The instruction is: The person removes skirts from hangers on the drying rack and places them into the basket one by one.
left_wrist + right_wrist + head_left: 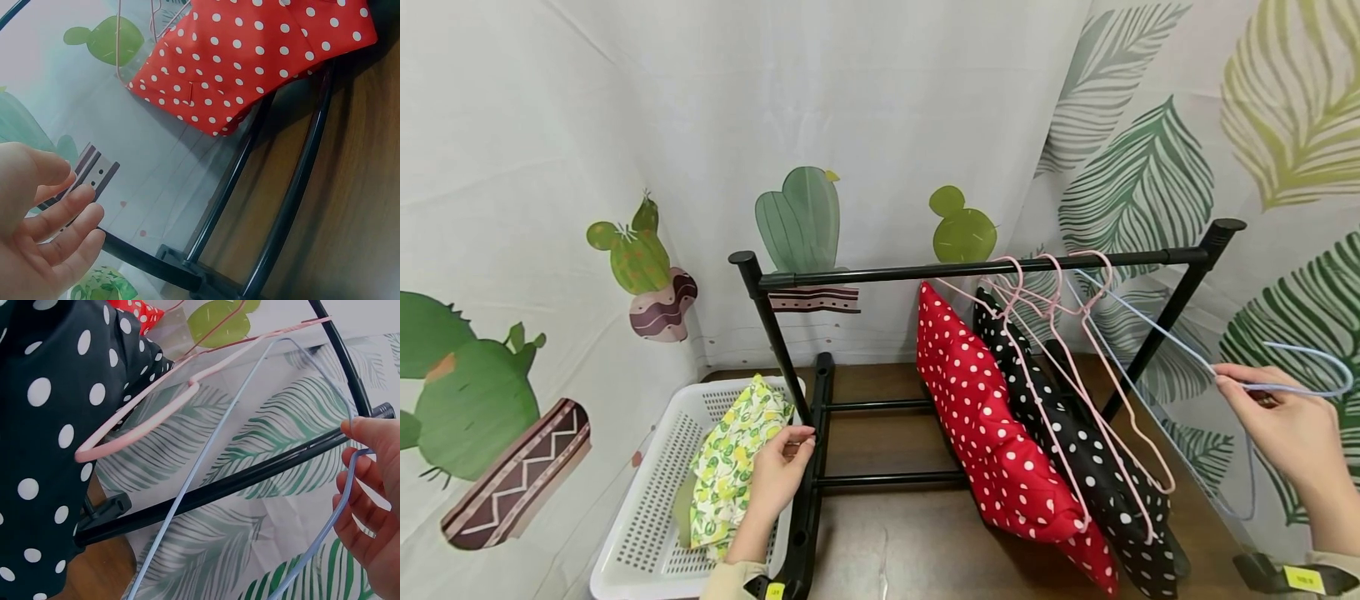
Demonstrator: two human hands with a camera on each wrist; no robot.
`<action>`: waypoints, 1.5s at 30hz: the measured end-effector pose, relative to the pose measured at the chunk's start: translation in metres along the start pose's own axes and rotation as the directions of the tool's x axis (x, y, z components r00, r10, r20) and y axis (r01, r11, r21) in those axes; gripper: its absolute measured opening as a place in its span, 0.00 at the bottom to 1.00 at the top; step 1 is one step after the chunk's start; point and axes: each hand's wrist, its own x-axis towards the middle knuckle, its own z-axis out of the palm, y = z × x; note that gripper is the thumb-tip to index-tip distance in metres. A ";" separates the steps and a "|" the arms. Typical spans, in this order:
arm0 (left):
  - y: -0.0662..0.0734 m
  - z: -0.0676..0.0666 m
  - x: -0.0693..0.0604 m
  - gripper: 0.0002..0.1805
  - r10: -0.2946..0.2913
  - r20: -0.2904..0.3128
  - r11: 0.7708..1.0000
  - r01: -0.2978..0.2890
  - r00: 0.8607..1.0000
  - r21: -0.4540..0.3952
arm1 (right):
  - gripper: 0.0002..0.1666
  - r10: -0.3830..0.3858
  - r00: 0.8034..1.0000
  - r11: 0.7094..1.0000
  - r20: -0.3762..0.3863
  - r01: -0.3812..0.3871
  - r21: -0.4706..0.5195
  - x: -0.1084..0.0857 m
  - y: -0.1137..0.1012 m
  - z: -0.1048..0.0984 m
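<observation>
In the head view my right hand [1292,425] pinches a light blue hanger [1300,347] between thumb and fingers near its hook. The hanger is tilted at the rack's right end, behind a pink hanger [144,432]. Several pink hangers hang from the bar of the black rack [880,273], beside a red polka-dot garment [985,417] and a black polka-dot garment [37,431]. My left hand [778,471] is by the rack's left post, fingers loosely bent and holding nothing; whether it touches the post is unclear.
A white perforated basket [640,492] stands left of the rack, with a lemon-print cloth [722,475] inside. The rack's feet and lower rails [887,480] rest on a brown wooden table [880,537]. Patterned curtains [880,100] enclose the back and sides.
</observation>
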 end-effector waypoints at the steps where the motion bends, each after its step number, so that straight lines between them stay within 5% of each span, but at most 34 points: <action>1: 0.000 0.000 0.000 0.07 0.005 -0.004 1.000 -0.005 1.000 0.002 | 0.14 -0.004 1.000 1.000 0.000 0.004 -0.009 0.002 -0.001 0.000; 17: 0.004 0.005 0.001 0.06 -0.012 0.030 1.000 0.013 0.999 -0.015 | 0.11 -0.100 0.995 0.993 0.029 0.101 -0.061 0.024 -0.019 -0.001; 45: 0.000 0.019 -0.001 0.06 -0.040 0.038 0.997 0.043 0.998 -0.066 | 0.13 -0.133 0.986 0.981 0.104 0.146 -0.129 0.052 -0.038 0.006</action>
